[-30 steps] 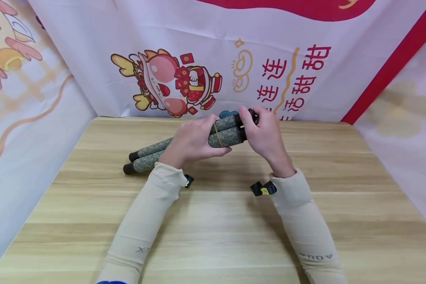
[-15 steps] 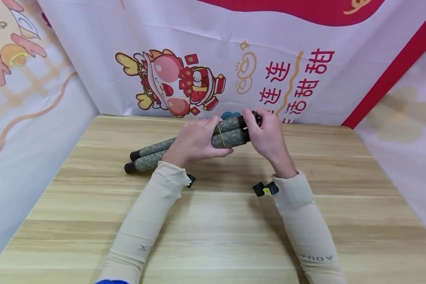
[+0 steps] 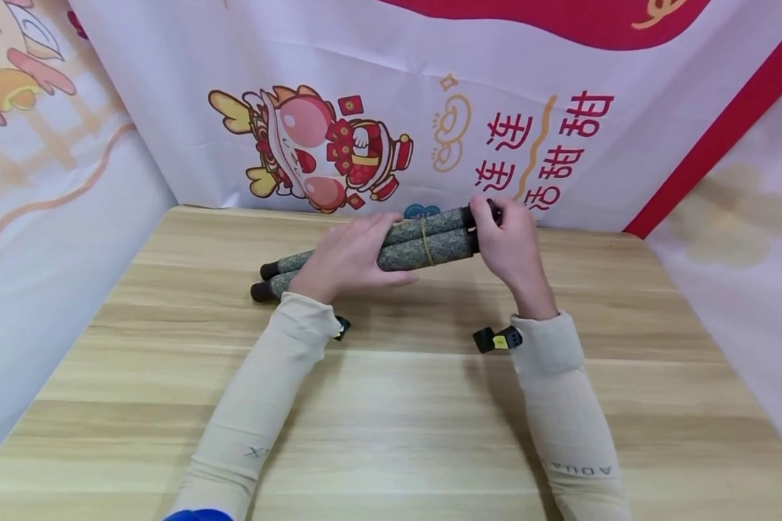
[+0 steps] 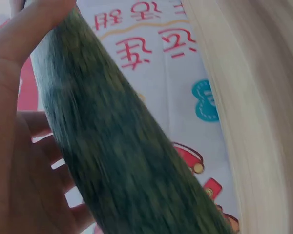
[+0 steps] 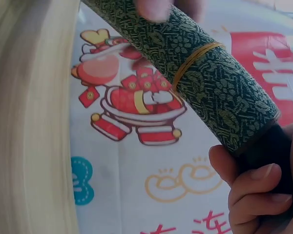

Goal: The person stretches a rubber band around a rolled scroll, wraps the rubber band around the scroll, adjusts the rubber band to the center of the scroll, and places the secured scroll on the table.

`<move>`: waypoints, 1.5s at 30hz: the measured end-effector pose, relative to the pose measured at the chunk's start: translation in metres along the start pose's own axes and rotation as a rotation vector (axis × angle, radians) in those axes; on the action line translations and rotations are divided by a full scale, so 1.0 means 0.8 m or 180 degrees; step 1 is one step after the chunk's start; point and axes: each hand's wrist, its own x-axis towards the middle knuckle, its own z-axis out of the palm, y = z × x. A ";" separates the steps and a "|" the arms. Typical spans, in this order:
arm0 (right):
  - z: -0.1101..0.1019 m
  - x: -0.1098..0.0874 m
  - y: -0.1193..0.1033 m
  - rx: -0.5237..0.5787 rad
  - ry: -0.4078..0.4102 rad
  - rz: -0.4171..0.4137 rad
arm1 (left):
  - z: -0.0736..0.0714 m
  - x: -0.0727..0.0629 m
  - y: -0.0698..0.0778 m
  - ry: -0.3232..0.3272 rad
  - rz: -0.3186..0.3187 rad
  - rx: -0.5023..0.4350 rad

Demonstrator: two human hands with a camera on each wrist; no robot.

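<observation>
A pair of green patterned rolls is held in both hands over the rear part of the desk, with the rolls laid side by side and the right end raised towards the rear. The middle section is gripped by the left hand: the thumb is set along the near side, the fingers are spread over the far side, and the gap between them is filled by the rolls. The dark right end caps are enclosed by the right hand, the fingers of which are curled closely around them. The dark left end caps are positioned beyond the left hand; whether the desk is touched by them cannot be determined. A thin yellow band is looped around the rolls between the two hands. Beige sleeves are worn up to both wrists. Behind the desk, a white backdrop is printed with a cartoon figure and red characters.
</observation>
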 end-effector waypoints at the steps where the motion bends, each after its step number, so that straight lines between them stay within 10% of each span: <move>1: 0.003 0.000 -0.002 -0.0001 0.0002 -0.0052 | 0.000 0.000 0.002 0.0053 0.0032 -0.0032; 8: 0.024 -0.008 -0.020 0.0077 -0.0106 -0.0267 | 0.003 0.002 0.017 0.0319 0.0191 -0.0104; 24: 0.016 -0.007 -0.011 0.0016 -0.0015 -0.0157 | 0.004 0.005 0.009 0.0087 0.0175 0.0001; 34: 0.021 -0.008 -0.022 0.0122 -0.0113 -0.0279 | 0.007 0.007 0.030 0.0456 0.0242 -0.0106; 45: 0.008 -0.004 -0.013 0.0093 -0.0016 -0.0129 | 0.004 0.002 0.013 0.0107 0.0036 -0.0022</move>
